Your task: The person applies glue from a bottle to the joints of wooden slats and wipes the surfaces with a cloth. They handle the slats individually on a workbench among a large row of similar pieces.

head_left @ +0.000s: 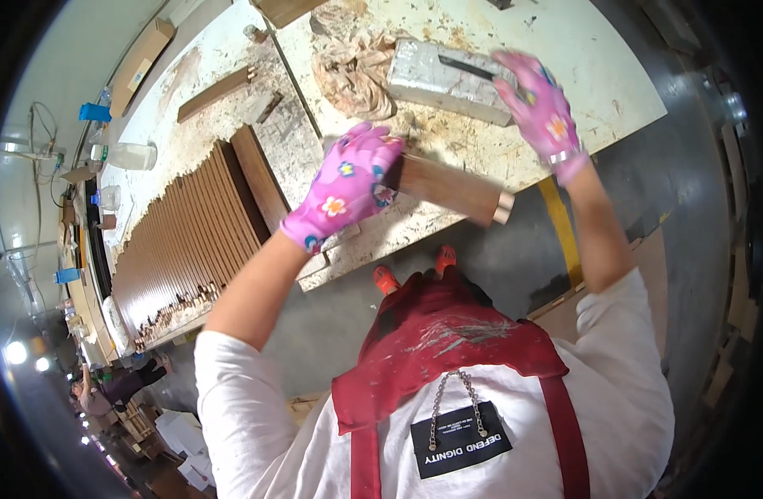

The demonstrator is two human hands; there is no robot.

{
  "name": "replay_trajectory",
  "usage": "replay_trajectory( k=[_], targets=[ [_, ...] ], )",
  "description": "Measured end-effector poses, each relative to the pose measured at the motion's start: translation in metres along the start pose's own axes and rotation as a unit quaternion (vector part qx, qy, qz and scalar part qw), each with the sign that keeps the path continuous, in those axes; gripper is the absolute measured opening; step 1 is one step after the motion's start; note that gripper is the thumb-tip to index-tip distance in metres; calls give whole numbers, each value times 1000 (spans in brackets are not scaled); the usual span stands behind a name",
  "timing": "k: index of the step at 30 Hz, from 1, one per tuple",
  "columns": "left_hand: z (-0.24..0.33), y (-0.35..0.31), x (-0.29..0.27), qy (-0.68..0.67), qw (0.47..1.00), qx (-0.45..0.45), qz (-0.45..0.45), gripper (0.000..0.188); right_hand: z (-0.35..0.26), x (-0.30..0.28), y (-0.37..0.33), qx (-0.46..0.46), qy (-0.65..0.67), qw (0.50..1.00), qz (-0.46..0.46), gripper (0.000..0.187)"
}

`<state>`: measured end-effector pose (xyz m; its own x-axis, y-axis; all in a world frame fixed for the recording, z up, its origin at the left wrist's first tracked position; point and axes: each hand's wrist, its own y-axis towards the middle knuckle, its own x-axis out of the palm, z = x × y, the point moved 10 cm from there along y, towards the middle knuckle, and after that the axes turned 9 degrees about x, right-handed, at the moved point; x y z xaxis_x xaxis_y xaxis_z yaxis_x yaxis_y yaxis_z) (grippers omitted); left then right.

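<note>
Over the tabletop's (pixel 614 83) near edge, holds the board (pixel 448 187) with the left hand (pixel 341 187) wrapped round 1 end, with 2 pegs (pixel 505 202) at the other. Likely handles stiff, fairly light, perhaps slick; best taken mid-length, away from the pegs. Has the right hand (pixel 538 108) spread beside the block (pixel 444 93); cannot tell whether touching it. Toward the left edge, shows a bottle (pixel 133 156) with indistinct contents.

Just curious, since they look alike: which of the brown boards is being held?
The board in the left hand, its pegged end pointing rightward; those in the packed row lie on the table.
</note>
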<state>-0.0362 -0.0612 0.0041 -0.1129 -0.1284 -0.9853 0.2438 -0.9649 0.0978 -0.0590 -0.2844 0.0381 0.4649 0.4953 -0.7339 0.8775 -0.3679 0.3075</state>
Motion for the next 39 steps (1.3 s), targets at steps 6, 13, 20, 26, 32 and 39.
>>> replay_trajectory(
  k=[6,13,20,26,32,39],
  targets=[
    [0,-43,-34,-193,946,-183,186,66,-13,43,-65,129,615,752,-200,51],
    [-6,-96,-43,-344,900,-195,181,48,-96,94,-94,347,534,701,-322,57],
    [-39,-83,-104,-496,831,-135,212,30,-129,107,-71,291,485,779,-270,64],
    [-67,-69,-101,-565,794,-145,170,23,-144,117,-70,304,471,758,-334,74],
    [-71,-55,-72,-697,687,-161,130,21,-137,121,-58,245,445,760,-405,54],
    [-59,-51,-91,-461,866,-163,103,32,-110,130,-57,288,494,705,-419,38]
  ],
)
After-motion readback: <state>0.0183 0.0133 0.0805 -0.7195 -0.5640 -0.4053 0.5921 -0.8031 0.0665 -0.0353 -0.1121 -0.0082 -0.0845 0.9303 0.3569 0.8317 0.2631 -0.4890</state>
